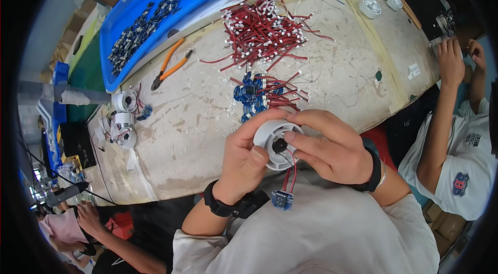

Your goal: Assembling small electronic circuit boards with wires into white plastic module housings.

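Note:
Between both hands, above the near table edge, is a white round plastic housing. My left hand wraps around its left side, thumb on the rim. My right hand grips the other side, its thumb and fingertips close to a small black part inside. Red and black wires run out of the housing down to a small blue circuit board, which hangs free over my shirt. Just beyond my hands lies a cluster of blue circuit boards with red wires attached.
A pile of red wires with white connectors covers the table's far middle. Orange-handled cutters lie left of it, near a blue tray of small dark parts. White housings stand left and far right. Co-workers' hands are at both sides.

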`<state>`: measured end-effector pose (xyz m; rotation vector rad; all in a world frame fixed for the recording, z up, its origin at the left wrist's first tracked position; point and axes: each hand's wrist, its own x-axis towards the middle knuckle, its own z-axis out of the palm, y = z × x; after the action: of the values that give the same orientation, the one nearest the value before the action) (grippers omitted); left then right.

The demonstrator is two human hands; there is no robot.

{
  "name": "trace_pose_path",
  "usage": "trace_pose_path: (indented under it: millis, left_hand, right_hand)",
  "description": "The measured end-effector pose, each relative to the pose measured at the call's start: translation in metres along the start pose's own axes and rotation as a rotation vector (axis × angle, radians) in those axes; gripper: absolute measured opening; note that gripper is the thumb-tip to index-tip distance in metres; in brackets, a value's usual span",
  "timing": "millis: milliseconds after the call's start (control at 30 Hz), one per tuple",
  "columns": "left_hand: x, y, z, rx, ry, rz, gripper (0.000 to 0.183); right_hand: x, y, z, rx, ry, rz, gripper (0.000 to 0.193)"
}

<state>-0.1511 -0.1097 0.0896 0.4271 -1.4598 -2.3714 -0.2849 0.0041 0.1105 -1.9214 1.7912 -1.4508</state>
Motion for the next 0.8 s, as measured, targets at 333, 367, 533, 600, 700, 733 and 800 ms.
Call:
trace_pose_path:
  millis: [333, 367, 533, 600, 700, 733, 800]
  left_hand:
    - [0.002, -0.005, 0.001, -0.062, 0.029, 0.025, 0.069]
    - [0.002, -0.005, 0.002, -0.099, 0.045, 0.027, 0.069]
    - [0.002, -0.005, 0.0, -0.033, 0.057, 0.047, 0.07]
    - [0.003, -0.006, 0.001, 0.023, 0.06, 0.096, 0.07]
    - [0.003, -0.001, 0.007, 0.225, 0.173, 0.112, 0.082]
    - [0.002, 0.002, 0.007, 0.299, 0.174, 0.115, 0.082]
    - [0.0, 0.002, 0.006, 0.373, 0.176, 0.118, 0.082]
  right_hand:
    - [-0.011, -0.002, 0.008, 0.201, 0.029, 0.133, 0.029]
    - [-0.013, -0.002, 0.009, 0.202, 0.028, 0.137, 0.029]
    - [-0.006, 0.003, -0.002, 0.344, -0.06, 0.179, 0.023]
    - [0.004, -0.002, 0.001, 0.323, -0.037, 0.186, 0.022]
    - [0.012, -0.005, 0.006, 0.268, -0.016, 0.223, 0.024]
    - [0.013, -0.005, 0.006, 0.237, -0.02, 0.248, 0.025]
    - [0.011, 0.0, 0.008, 0.297, -0.029, 0.275, 0.025]
